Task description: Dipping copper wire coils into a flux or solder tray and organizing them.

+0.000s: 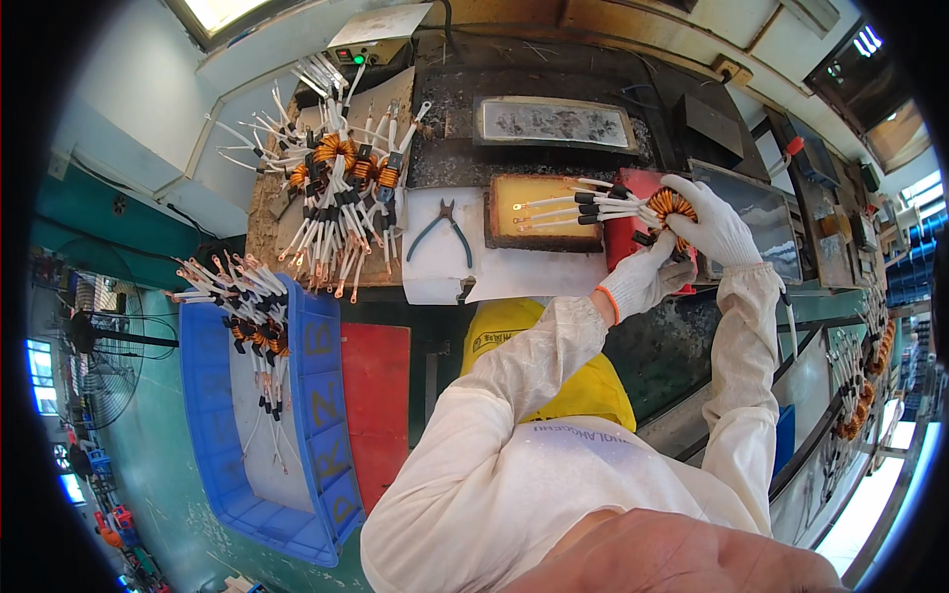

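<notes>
Both of my hands, in white gloves, are at a ring-shaped copper coil [672,205] at the right of the bench. My right hand [714,222] wraps the coil's far and right side. My left hand [641,281], with an orange cuff edge, grips it low on the near side, its fingertips partly hidden. White sleeved leads [605,206] with black bands run left from the coil. Their bare copper lugs hang over a shallow block-like tray with a yellow surface [534,190]. A red block [625,232] lies beneath the coil.
Cutting pliers [442,235] with teal handles lie on white paper. Several finished-looking coils [341,168] are heaped at left. A blue crate [331,435] holds more coils [262,331]. Behind is a rectangular metal-framed pan [556,124]; more coils [856,410] hang along a rail at right.
</notes>
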Tool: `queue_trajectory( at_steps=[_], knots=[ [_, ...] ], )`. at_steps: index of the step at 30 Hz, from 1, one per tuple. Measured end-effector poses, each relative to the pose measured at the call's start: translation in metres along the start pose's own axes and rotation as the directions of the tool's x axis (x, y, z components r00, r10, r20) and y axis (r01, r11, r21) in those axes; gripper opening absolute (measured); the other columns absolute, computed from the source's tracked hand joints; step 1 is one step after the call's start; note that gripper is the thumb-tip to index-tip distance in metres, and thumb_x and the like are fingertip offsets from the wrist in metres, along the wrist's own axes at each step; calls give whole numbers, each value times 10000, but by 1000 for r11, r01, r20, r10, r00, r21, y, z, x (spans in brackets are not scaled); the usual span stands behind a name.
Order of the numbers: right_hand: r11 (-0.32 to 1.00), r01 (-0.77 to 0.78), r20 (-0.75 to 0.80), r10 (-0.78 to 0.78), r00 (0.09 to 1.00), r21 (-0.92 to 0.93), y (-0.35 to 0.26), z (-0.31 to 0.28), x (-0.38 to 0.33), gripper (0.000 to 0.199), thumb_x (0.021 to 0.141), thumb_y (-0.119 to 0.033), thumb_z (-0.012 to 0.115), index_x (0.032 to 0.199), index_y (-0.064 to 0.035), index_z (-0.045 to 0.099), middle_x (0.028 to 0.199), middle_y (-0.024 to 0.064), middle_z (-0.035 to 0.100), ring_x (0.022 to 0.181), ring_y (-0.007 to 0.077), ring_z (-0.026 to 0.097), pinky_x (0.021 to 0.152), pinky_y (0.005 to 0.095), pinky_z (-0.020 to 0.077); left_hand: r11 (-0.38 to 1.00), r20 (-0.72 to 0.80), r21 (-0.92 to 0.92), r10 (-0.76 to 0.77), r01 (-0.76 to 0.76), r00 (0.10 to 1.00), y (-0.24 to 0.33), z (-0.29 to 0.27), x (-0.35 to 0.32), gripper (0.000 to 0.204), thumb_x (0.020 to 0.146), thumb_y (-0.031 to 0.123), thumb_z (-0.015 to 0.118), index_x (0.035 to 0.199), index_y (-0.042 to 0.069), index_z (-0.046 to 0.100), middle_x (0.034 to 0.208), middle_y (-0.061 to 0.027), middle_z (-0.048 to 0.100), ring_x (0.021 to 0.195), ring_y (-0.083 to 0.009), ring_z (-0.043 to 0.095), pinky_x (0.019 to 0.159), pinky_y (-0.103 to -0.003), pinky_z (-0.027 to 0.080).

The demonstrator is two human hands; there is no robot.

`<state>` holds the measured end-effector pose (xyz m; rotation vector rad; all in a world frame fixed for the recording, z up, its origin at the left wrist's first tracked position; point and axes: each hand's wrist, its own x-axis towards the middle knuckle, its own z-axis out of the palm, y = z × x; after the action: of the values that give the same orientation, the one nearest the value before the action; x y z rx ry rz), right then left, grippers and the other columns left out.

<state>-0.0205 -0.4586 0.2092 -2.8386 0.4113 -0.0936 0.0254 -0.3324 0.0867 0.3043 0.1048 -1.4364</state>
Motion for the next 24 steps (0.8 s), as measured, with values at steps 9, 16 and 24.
queue_trajectory(
  at_steps=[9,16,24],
  knots=[
    [1000,-26,82,25,996,1,-4,0,19,534,861,-244,631,1380,-188,515,1161,185,619,1056,396,628,909,408,509,999,30,-36,-19,20,999,10,-6,5,361,986,420,614,1167,113,558,1063,-131,650,985,-267,696,894,-350,603],
    [1000,-9,95,8,995,9,2,4,26,535,864,-247,632,1381,-175,516,1157,192,619,1054,391,630,910,404,508,999,-13,-41,-31,30,999,14,-4,7,367,986,425,610,1168,113,545,1062,-139,649,956,-277,705,866,-351,616],
    [999,-49,104,48,993,7,-1,3,22,547,860,-242,639,1388,-179,513,1149,190,621,1041,391,638,899,403,513,998,2,-49,-31,31,1000,11,-4,5,365,999,420,591,1190,115,528,1054,-135,659,936,-278,712,835,-347,624]
  ],
)
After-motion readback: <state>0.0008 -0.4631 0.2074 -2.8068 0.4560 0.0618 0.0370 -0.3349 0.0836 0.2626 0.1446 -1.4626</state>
